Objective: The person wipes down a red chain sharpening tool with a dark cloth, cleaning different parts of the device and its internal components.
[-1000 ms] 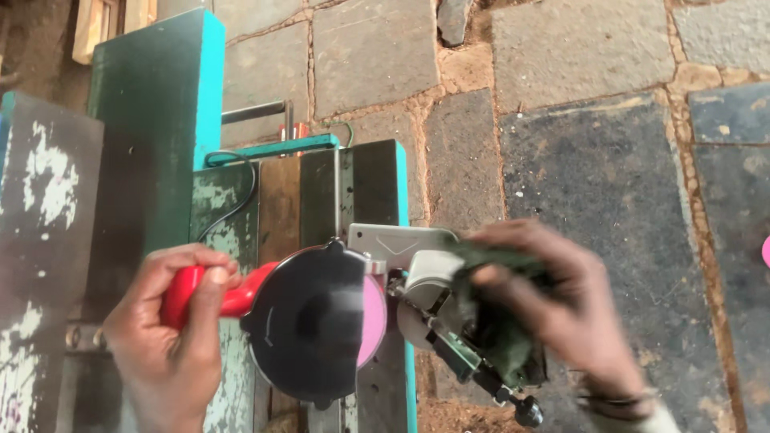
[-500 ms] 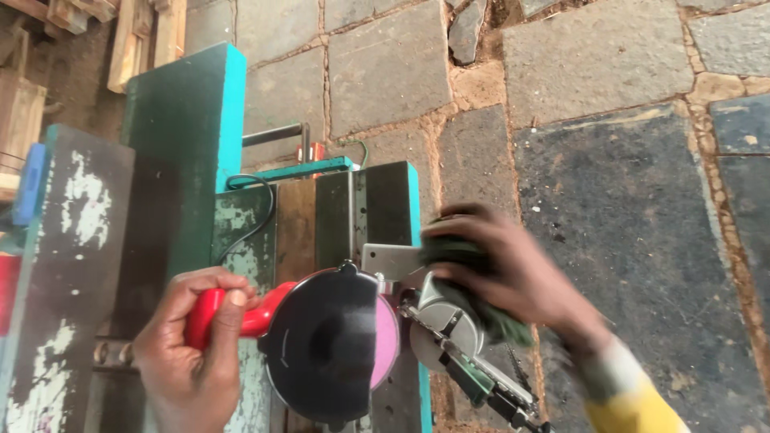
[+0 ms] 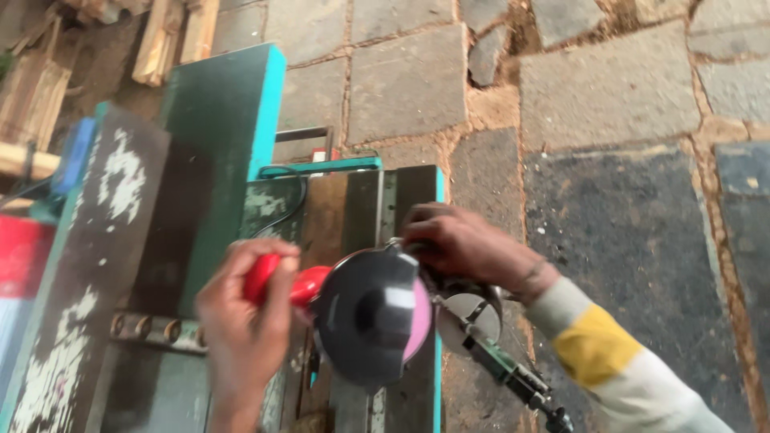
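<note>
Looking down, I see my two hands on one small grinding machine. My left hand is wrapped tight around its one red handle. My right hand is curled over the top of the machine body, fingers closed on it. Between them sits one black round guard with one pink grinding wheel showing at its edge. The machine rests on a green metal desk, with grey stone paving beyond.

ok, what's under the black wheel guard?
A pink grinding disc peeks out at the right edge of the black guard; below lies the teal metal bench. The rest of the disc is covered.
</note>
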